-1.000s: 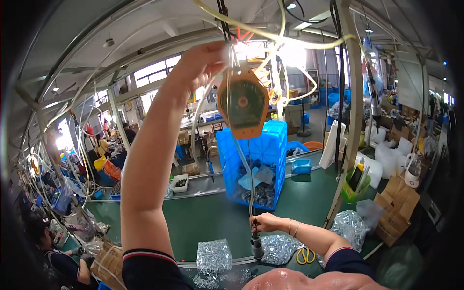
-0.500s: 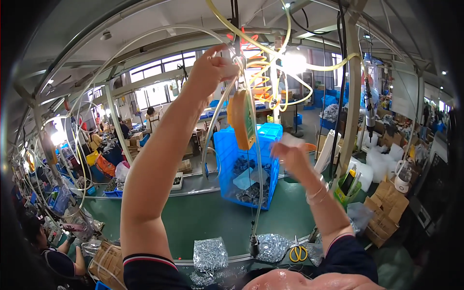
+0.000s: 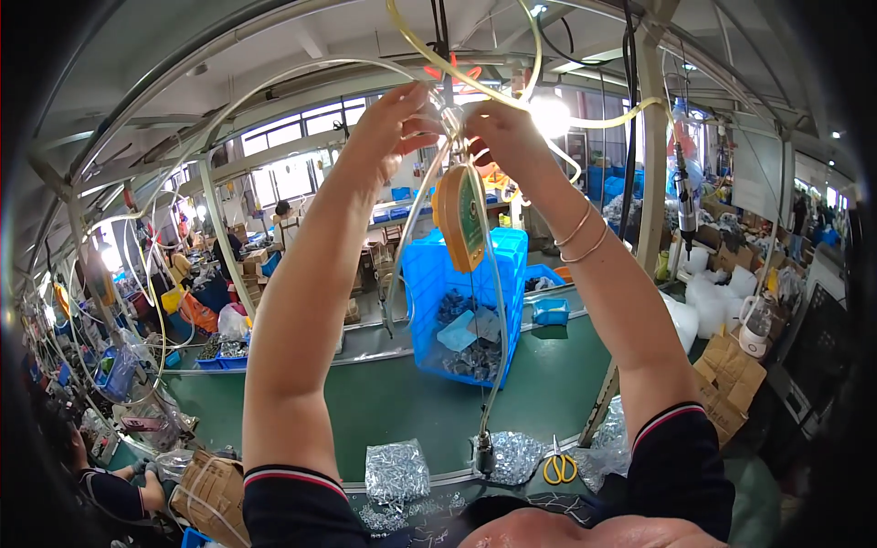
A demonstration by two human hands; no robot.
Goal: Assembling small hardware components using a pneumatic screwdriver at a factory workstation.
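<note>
Both my arms are raised to the top of a hanging yellow tool balancer (image 3: 449, 224) with a green face. My left hand (image 3: 395, 132) is closed, its fingertips on a clear hose (image 3: 407, 219) beside the balancer's hanging hook. My right hand (image 3: 508, 139) is at the other side of the same hook, fingers curled; what they grip is hidden. Another length of clear hose (image 3: 499, 310) runs down past the balancer to a dark tool end (image 3: 484, 454) hanging low over the bench. Behind the balancer stands a blue plastic crate (image 3: 424, 315) holding dark parts and plastic bags.
The crate stands on a green conveyor belt (image 3: 352, 402). Nearer are a bag of screws (image 3: 396, 470), a bag of metal parts (image 3: 513, 458) and yellow-handled scissors (image 3: 560, 468). A post (image 3: 650, 173) rises at right, beside another hanging driver (image 3: 684, 196). A co-worker (image 3: 114, 484) sits at lower left.
My right hand has risen from beside the crate to the balancer's hook, joining my left hand. My left hand stays up there. The red-orange coiled hose behind is now mostly hidden.
</note>
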